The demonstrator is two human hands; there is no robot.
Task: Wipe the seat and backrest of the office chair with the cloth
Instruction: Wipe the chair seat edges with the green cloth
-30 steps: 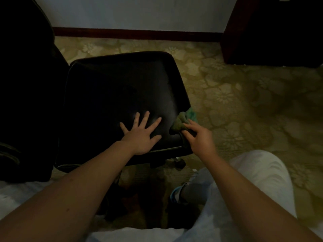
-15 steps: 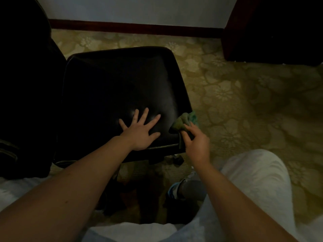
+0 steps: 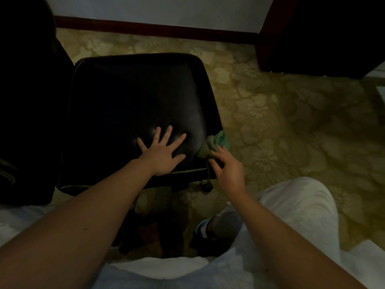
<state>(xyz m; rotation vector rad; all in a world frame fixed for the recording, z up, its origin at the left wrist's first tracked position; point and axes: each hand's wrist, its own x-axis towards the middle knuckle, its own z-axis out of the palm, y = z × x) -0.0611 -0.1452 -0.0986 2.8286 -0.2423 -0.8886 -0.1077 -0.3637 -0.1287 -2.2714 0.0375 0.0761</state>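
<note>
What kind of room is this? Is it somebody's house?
Probably a room in a hotel or an office, though I can't be sure. The floor is a flower-patterned carpet, a dark wooden skirting board runs along the pale wall, and a black office chair stands on it.

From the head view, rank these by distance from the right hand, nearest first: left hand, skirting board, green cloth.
1. green cloth: pinched by the right hand at the seat's near right corner.
2. left hand: flat on the seat, off to the left.
3. skirting board: along the far wall, beyond the seat.
</note>
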